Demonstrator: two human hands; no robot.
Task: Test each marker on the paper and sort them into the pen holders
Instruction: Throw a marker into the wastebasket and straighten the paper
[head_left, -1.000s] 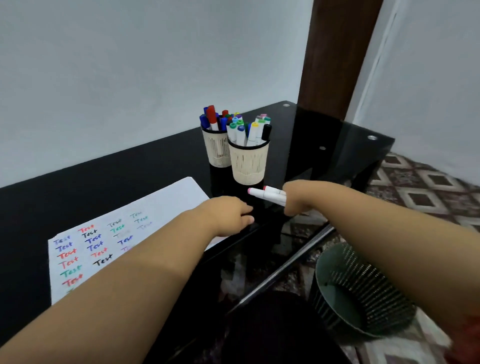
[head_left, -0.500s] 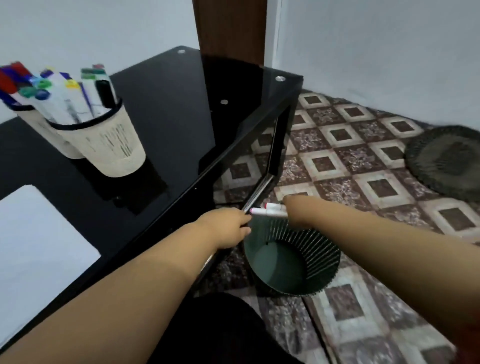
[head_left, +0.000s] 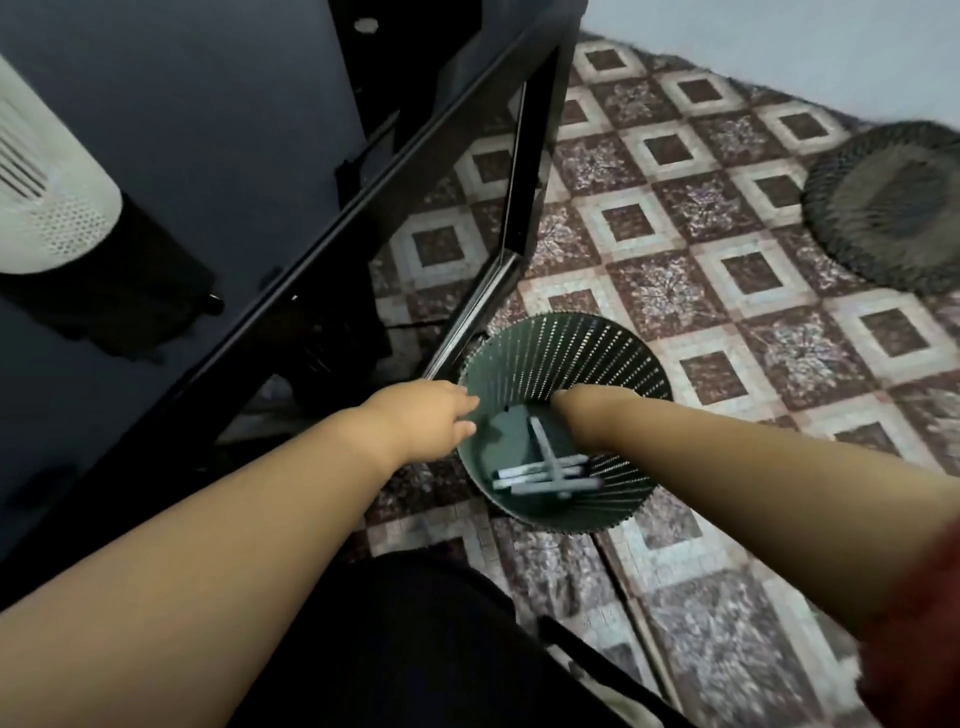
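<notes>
On the far left, one white pen holder (head_left: 47, 208) stands on the black surface (head_left: 208, 130). The left hand (head_left: 431, 415) hangs loosely spread by the green bin (head_left: 571, 353). Markers (head_left: 545, 475) lie inside. The right hand (head_left: 576, 402) dips in; I cannot tell its grip. Good markers could get lost there.

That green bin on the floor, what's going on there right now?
A person is reaching both hands down to the green bin beside the black glass table. The left hand hovers at its rim with relaxed fingers and holds nothing. The right hand is over the opening; its fingers are hidden. Several white markers lie crossed at the bottom.
</notes>
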